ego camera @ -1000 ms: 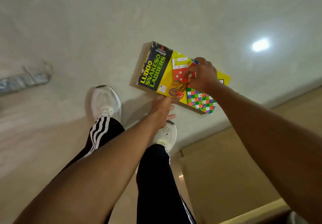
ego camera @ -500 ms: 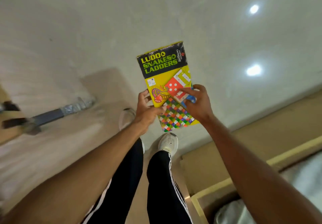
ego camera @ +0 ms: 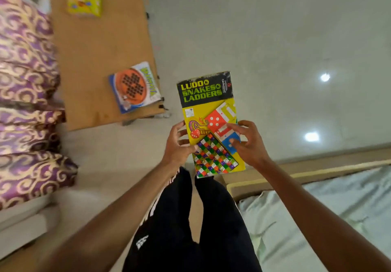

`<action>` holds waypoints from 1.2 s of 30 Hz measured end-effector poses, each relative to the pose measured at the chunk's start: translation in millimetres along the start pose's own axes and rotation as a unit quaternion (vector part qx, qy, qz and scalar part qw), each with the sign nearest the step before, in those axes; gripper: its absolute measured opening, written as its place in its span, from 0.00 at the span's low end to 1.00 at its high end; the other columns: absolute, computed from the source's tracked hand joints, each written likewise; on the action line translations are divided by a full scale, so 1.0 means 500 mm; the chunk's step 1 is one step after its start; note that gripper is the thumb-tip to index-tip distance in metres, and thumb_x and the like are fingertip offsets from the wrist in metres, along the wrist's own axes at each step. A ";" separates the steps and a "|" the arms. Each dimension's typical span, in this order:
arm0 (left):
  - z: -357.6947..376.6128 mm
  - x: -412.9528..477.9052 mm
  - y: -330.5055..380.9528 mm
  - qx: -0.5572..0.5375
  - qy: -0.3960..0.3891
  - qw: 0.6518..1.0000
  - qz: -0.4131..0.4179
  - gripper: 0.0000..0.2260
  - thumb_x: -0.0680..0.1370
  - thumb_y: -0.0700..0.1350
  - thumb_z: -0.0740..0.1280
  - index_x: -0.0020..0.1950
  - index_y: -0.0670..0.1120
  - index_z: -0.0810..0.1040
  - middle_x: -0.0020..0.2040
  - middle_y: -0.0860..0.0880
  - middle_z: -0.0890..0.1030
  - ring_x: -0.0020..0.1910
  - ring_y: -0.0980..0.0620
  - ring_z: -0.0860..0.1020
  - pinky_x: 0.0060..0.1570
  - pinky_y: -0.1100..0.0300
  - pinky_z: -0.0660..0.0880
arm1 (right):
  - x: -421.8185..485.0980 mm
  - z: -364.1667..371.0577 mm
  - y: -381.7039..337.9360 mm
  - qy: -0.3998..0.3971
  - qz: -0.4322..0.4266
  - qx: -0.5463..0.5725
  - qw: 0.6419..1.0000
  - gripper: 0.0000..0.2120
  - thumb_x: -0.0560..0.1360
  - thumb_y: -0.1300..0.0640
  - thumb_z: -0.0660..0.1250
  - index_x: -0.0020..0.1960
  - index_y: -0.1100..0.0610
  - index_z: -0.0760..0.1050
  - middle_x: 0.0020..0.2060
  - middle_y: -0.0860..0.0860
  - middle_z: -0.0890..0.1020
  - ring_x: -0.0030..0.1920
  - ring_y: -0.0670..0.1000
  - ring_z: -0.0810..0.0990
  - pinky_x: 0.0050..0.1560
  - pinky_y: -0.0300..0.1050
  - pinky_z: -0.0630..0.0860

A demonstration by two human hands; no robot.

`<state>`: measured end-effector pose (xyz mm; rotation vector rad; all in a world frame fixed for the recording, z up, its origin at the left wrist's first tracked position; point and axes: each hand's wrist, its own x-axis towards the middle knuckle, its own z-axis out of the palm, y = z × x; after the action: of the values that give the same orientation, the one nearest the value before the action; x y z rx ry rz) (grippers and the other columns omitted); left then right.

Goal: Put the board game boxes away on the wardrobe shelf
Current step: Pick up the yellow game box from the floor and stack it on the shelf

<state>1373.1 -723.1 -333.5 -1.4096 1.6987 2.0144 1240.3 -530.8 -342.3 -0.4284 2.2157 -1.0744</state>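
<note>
While the Ludo box (ego camera: 208,121) is sitting up off the floor between your hands, you are in the carry step. Your left hand (ego camera: 176,145) is gripping its left edge and your right hand (ego camera: 245,142) is clasping the right edge, fingers spread on the cover. Two more boxes are waiting on the table (ego camera: 95,45): the orange one (ego camera: 135,86) and the yellow one (ego camera: 84,0). No wardrobe is showing, so next you are likely needing to turn and find the shelf.
</note>
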 end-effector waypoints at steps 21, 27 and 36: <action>-0.628 -0.740 -0.494 -0.262 0.354 0.895 0.073 0.32 0.72 0.30 0.71 0.72 0.49 0.67 0.59 0.45 0.78 0.52 0.45 0.81 0.37 0.57 0.81 | -0.499 0.680 -0.455 -0.365 -0.289 -0.139 0.874 0.23 0.73 0.65 0.69 0.66 0.52 0.75 0.57 0.51 0.72 0.57 0.50 0.74 0.52 0.43 0.79; -0.669 -0.951 -0.684 -0.378 0.501 0.776 0.065 0.31 0.71 0.29 0.70 0.70 0.50 0.68 0.58 0.47 0.79 0.48 0.49 0.82 0.36 0.55 0.82 | -0.685 0.910 -0.530 -0.513 -0.382 -0.202 0.742 0.22 0.73 0.67 0.70 0.65 0.53 0.76 0.56 0.50 0.71 0.54 0.50 0.75 0.46 0.37 0.80; -0.576 -1.167 -0.891 -0.527 0.657 0.540 0.004 0.31 0.71 0.27 0.69 0.70 0.49 0.69 0.57 0.46 0.80 0.45 0.50 0.82 0.32 0.60 0.80 | -0.991 1.174 -0.546 -0.684 -0.475 -0.281 0.477 0.22 0.72 0.67 0.70 0.65 0.54 0.76 0.54 0.50 0.71 0.51 0.49 0.75 0.45 0.27 0.74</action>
<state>2132.0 -558.0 -196.8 -3.9487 0.0219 1.9016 2005.0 -778.2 -204.3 -2.0557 0.5420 0.0074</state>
